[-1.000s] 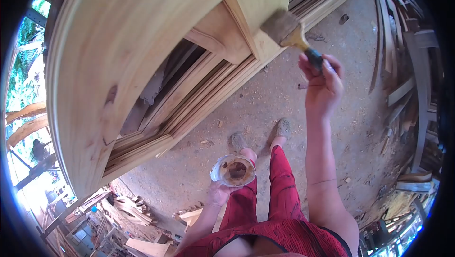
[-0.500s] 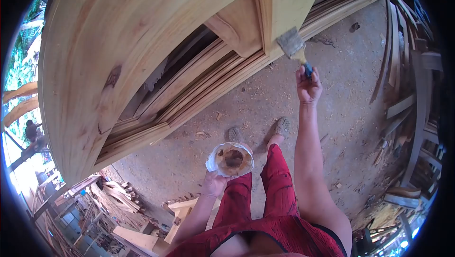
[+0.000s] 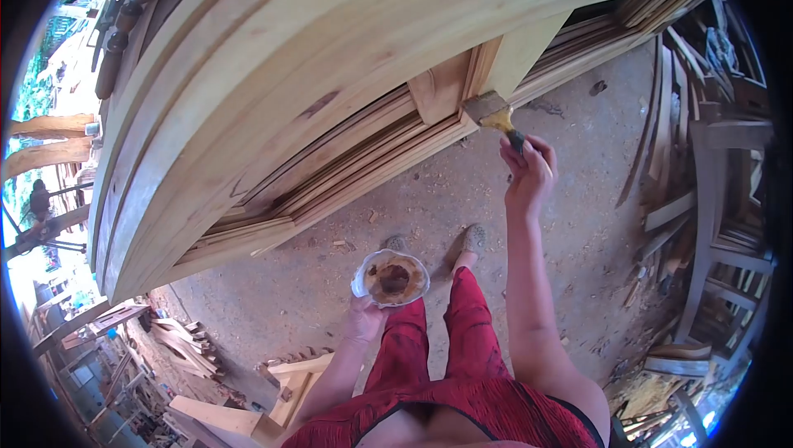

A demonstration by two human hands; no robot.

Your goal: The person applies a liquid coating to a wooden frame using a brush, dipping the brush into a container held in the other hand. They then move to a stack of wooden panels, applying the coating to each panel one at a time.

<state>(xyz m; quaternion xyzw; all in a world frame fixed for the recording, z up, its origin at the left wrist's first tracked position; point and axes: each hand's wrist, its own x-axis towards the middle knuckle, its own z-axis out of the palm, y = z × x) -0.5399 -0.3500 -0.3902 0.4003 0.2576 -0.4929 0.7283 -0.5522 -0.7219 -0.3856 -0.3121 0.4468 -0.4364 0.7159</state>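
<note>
My right hand (image 3: 530,174) grips the dark handle of a wide, flat paintbrush (image 3: 497,113). Its bristle end overlaps the lower edge of a large pale wooden frame (image 3: 330,68) with a curved top and inset panels. Low in front of my body, my left hand (image 3: 363,318) holds a white bowl (image 3: 358,283) by its near rim. Brown residue coats the bowl's inside, with a darker patch of brown in the middle.
The dirt-coloured floor (image 3: 578,192) is strewn with wood shavings. Long boards (image 3: 661,118) and wooden frames (image 3: 702,225) stand along the right. Wood offcuts (image 3: 183,349) lie at lower left, near a pale wooden piece (image 3: 293,390). My feet are close below the frame.
The view has shifted, showing more of the frame's curved top edge. My right hand has turned, tilting the brush handle down to the right. The left hand keeps holding the bowl.
</note>
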